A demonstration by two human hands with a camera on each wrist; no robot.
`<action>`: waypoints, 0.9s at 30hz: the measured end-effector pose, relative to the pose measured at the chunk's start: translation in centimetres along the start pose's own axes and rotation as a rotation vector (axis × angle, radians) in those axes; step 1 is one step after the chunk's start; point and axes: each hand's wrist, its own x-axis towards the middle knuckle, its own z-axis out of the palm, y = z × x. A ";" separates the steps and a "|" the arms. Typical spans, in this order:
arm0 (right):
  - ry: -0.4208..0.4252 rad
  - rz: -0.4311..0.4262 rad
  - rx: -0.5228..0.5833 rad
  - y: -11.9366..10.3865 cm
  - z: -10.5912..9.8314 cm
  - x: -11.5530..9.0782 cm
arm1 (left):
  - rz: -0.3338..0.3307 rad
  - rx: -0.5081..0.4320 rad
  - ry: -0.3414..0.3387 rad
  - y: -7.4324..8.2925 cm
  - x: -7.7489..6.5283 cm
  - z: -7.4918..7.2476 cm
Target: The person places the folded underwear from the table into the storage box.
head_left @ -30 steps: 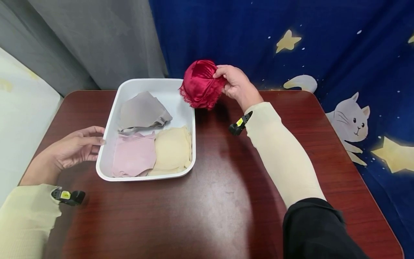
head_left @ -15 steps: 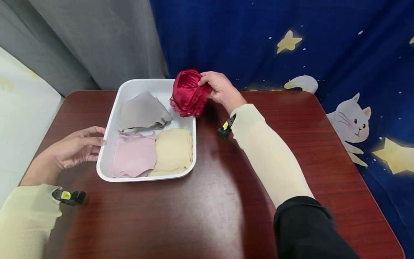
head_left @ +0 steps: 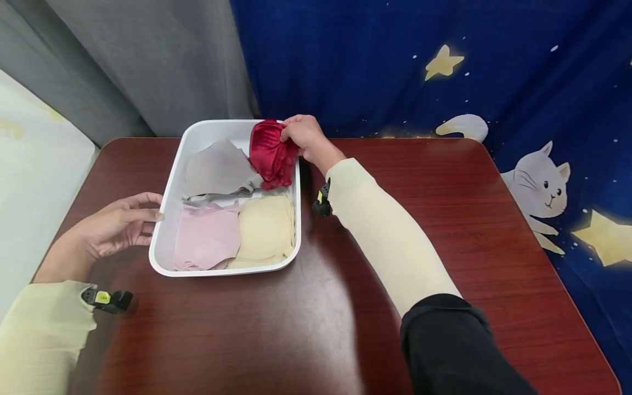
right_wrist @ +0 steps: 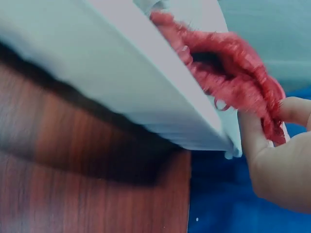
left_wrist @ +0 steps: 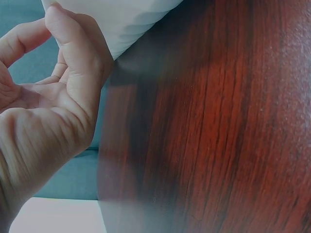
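My right hand [head_left: 307,140] pinches a dark red satin bra [head_left: 269,153] with lace edging, folded into a cup shape. It hangs in the back right corner of the white plastic bin [head_left: 222,272], right of a folded grey garment [head_left: 217,167]. In the right wrist view, thumb and fingers pinch the lacy bra [right_wrist: 233,68] over the bin's rim. The bin's front half holds a folded pink garment [head_left: 204,236] and a folded cream garment [head_left: 264,227], side by side. My left hand [head_left: 120,225] rests loosely bent fingers against the bin's left wall.
The bin stands on a reddish-brown wooden table [head_left: 419,208], near its back edge. Behind hang a grey curtain [head_left: 173,60] and a blue curtain [head_left: 336,60] printed with stars and a cat. A white surface [head_left: 34,181] lies at the left.
My right hand has carried the bra left and down, from above the bin's right rim into its back right corner. The left hand and the bin have stayed put.
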 end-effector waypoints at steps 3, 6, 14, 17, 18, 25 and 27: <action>0.073 -0.053 -0.174 0.5 0.6 0.1 | 0.003 0.000 -0.006 0.0 0.0 -0.1; 0.129 -0.101 -0.297 0.8 1.1 0.2 | 0.007 -0.002 -0.007 0.1 0.0 0.0; 0.244 -0.141 -0.522 0.8 1.9 -0.2 | 0.002 0.014 0.005 0.0 0.0 -0.1; 0.316 -0.188 -0.692 0.8 2.2 -0.6 | 0.004 0.016 0.009 0.0 0.0 -0.1; 0.332 -0.214 -0.761 0.8 2.3 -0.7 | 0.005 0.015 0.009 0.0 0.0 -0.2; 0.367 -0.332 -1.149 1.1 3.7 -0.9 | 0.003 0.026 0.017 0.0 0.1 -0.1; 0.382 -0.354 -1.188 1.2 3.9 -0.9 | 0.003 0.029 0.018 0.0 0.1 -0.2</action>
